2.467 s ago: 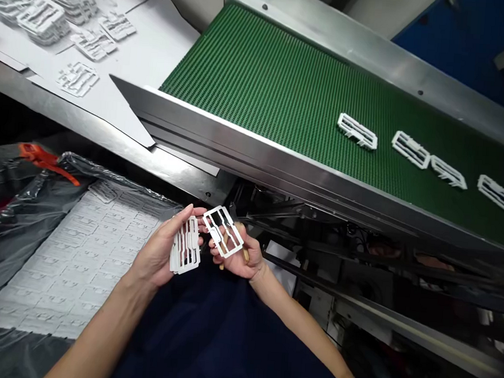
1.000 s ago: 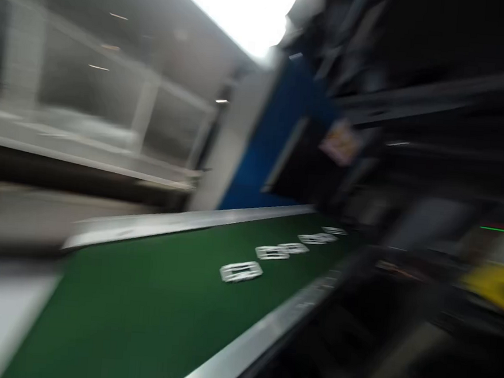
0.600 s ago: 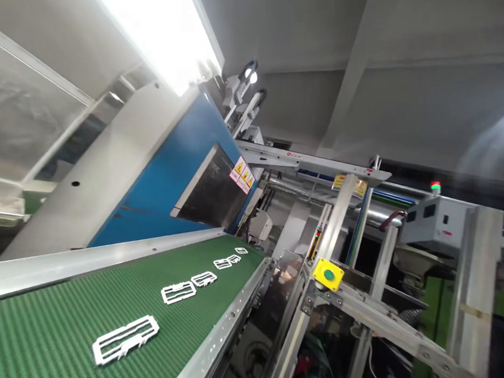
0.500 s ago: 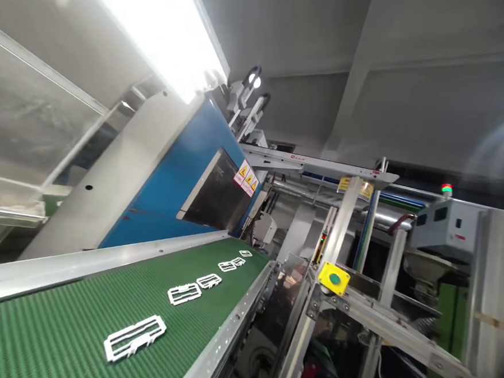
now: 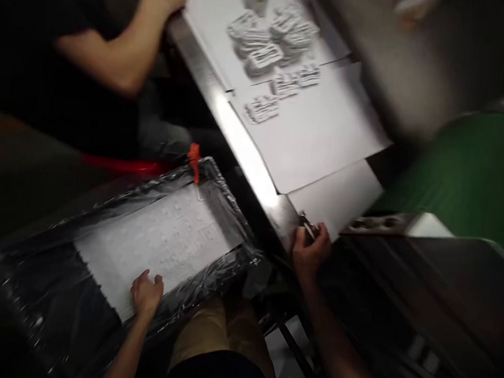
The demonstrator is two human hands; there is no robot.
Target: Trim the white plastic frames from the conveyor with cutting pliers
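My left hand (image 5: pixel 145 294) rests over the near edge of a white sheet (image 5: pixel 121 260), its thumb and fingers apart. Faint raised shapes, too blurred to name, cover that sheet, which lies in a container lined with dark plastic film (image 5: pixel 50 296). At the table's near corner, my right hand (image 5: pixel 310 253) is closed around a small metal hand tool (image 5: pixel 307 226); blur hides its exact kind. White paper (image 5: pixel 337 198) lies beside this hand. Farther up the table are several loose white plastic frames (image 5: pixel 261 109) and a heap of similar frames (image 5: pixel 263 54).
A co-worker's arm (image 5: pixel 114 58) leans at the table's upper left. The metal table edge (image 5: pixel 246 148) runs diagonally between container and papers. An orange clip (image 5: pixel 194 162) grips the container's far rim. A green conveyor belt (image 5: pixel 473 175) stands to the right.
The view has swung from the conveyor with white frames and the blue machine down to the table and container. Both my hands have come into view.
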